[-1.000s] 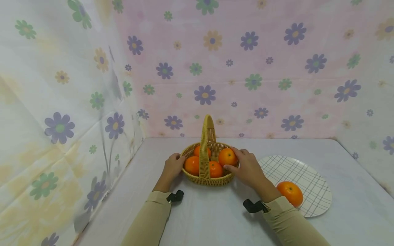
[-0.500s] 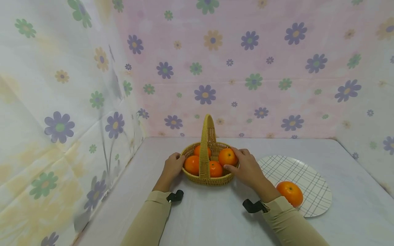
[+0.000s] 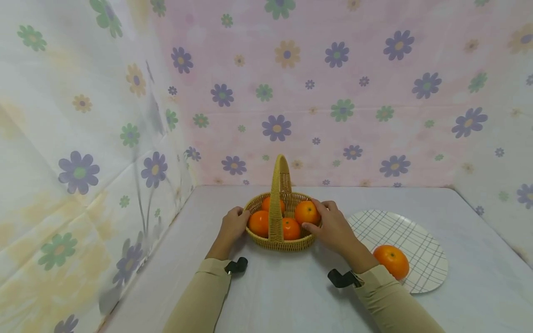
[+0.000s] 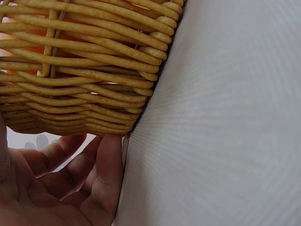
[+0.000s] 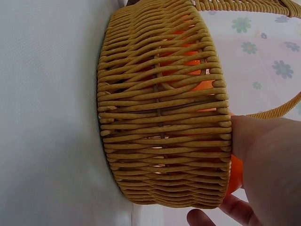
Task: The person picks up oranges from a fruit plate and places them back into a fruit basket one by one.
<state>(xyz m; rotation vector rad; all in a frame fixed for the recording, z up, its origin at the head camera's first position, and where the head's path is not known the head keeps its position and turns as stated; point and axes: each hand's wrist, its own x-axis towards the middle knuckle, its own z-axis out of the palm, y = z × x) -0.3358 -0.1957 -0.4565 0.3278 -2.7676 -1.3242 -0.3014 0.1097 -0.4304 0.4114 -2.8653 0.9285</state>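
Observation:
A yellow wicker basket with a tall arched handle stands on the table, holding several oranges. My left hand grips its left end, thumb at the rim; in the left wrist view the fingers lie low against the woven wall. At the right end, my right hand holds the rim, its thumb over the edge beside the rightmost orange. The right wrist view shows that thumb hooked over the rim, with fingertips past the basket's end. Part of the fruit is hidden by the handle.
To the right lies a white oval plate with a dark grid pattern. Another orange sits on its near left part, close to my right forearm. Flower-printed cloth walls in the white table at the back and sides.

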